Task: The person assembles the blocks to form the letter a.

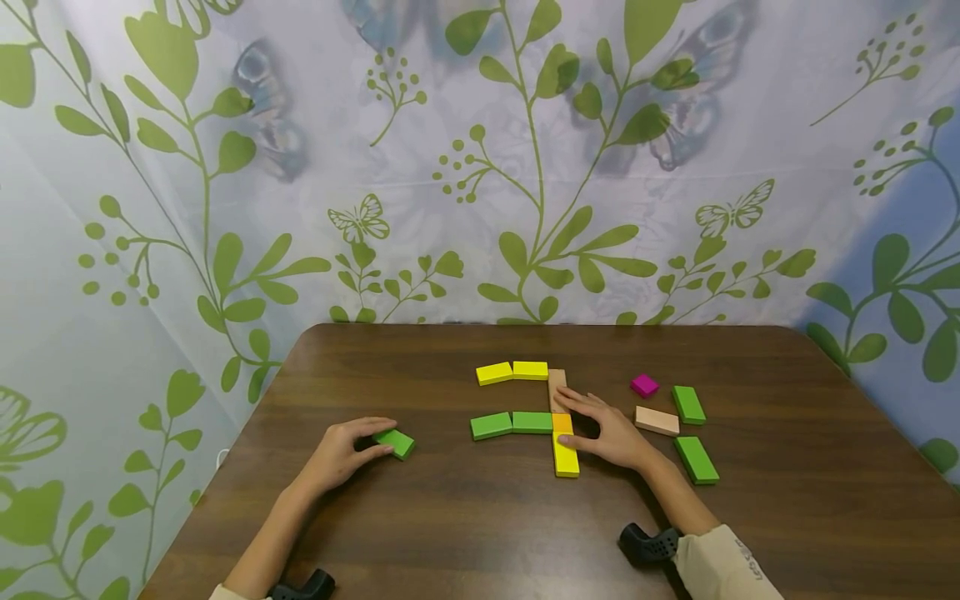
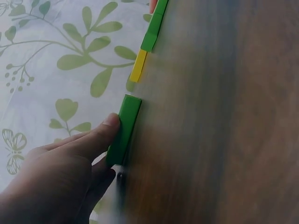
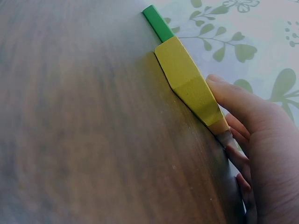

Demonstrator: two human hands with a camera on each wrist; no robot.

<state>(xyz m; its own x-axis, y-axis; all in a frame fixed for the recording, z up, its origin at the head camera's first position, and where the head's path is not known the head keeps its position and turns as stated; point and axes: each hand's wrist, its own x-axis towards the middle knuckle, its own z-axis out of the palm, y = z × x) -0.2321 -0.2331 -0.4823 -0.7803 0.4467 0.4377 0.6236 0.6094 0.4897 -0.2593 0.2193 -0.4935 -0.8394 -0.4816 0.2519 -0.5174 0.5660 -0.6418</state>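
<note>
My left hand [image 1: 341, 452] pinches a green block [image 1: 395, 443] between thumb and fingers at the table's left side. The same green block [image 2: 125, 130] shows upright-looking in the left wrist view, with the thumb or a fingertip on its face. My right hand [image 1: 611, 433] spans a column of blocks, its fingers spread. Its fingertips touch the tan block [image 1: 557, 387] at the far end, while the thumb rests on the yellow block [image 1: 566, 462] at the near end. An orange block [image 1: 561, 422] lies between these two. In the right wrist view the thumb touches the yellow block [image 3: 187, 79].
Two green blocks [image 1: 531, 422] and two yellow blocks [image 1: 530, 370] form rows running left from the column. Right of my right hand lie a magenta block [image 1: 644, 385], a tan block [image 1: 657, 420] and two green blocks [image 1: 696, 460]. A patterned curtain [image 1: 420, 183] hangs behind the brown table [image 1: 450, 533].
</note>
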